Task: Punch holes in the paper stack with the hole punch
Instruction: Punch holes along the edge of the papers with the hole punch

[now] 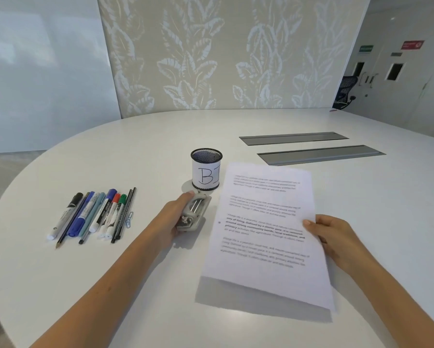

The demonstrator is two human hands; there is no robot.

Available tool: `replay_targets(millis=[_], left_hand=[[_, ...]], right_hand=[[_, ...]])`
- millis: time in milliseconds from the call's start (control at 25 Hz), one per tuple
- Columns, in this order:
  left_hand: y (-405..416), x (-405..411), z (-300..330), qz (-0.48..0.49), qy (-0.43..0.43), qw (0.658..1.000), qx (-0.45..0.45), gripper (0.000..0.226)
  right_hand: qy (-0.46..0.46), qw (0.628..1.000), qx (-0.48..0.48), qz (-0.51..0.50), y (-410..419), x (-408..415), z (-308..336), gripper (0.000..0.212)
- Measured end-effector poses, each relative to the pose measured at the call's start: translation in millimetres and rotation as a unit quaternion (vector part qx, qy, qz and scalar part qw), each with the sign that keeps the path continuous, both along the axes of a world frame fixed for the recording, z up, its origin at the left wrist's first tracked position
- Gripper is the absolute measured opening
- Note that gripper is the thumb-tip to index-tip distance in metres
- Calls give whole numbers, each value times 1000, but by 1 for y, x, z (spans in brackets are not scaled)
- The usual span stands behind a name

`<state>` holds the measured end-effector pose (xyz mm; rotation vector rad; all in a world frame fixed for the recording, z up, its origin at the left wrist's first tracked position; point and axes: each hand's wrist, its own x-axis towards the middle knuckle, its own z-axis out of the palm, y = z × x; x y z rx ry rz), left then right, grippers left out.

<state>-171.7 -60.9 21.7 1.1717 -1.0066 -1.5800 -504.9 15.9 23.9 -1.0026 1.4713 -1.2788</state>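
left hand [175,217]: my grip is wrapped around the hole punch [193,212], thumb along the far end, fingers curled under the side I can't see

hole punch: grey metal one, sitting on the white table [361,222] right under my left grip, just this side of the pen cup

right hand [333,236]: grip pinching the right edge of the paper stack [263,234], thumb on top, fingers under

paper stack: printed sheets, held tilted up off the table, shadow under the near edge; left edge is just beside the punch but not in it, far as I can tell

pen cup [206,169]: black mesh, paper label with "B" on it, just past my left grip

pens and markers [95,216]: lined up in a row well left of my left grip, a couple of paper clips [129,219] at the row's right end
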Motion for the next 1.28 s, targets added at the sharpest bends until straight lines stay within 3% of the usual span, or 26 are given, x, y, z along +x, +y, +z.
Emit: replay_targets(millis=[120,240,360,440,560,680,760,880,960,1040,1160,1280], left_hand=[[-2,7,1,24,91,995,45,29],[-4,12,3,-49,207,970,114,43],[-5,16,3,-114,312,935,124,44],[-4,16,1,-148,381,904,122,49],[-3,17,-2,-207,495,832,142,65],[-3,17,-3,-261,534,792,142,65],[1,16,3,-262,521,801,131,51],[-2,21,11,-165,407,896,65,52],[-6,20,14,-89,264,960,27,32],[-7,18,12,-14,113,993,-20,27],[-9,21,3,89,-135,986,-44,39],[-6,32,3,142,-336,927,-92,33]], right_hand=[[-3,999,-5,-49,1,-28,4,19],[-7,996,5,-92,0,-48,3,21],[-6,994,7,-106,-2,-55,1,21],[-3,995,9,-98,-2,-54,1,18],[3,996,14,-88,-3,-55,-1,12],[11,996,11,-88,-1,-58,0,13],[20,995,10,-94,-4,-58,-1,15],[37,996,21,-76,-13,-51,1,12],[47,995,17,-83,-13,-50,-1,11],[55,995,12,-85,-11,-50,-6,10],[66,994,8,-89,-9,-51,-11,10],[79,994,2,-81,-9,-50,-12,7]])
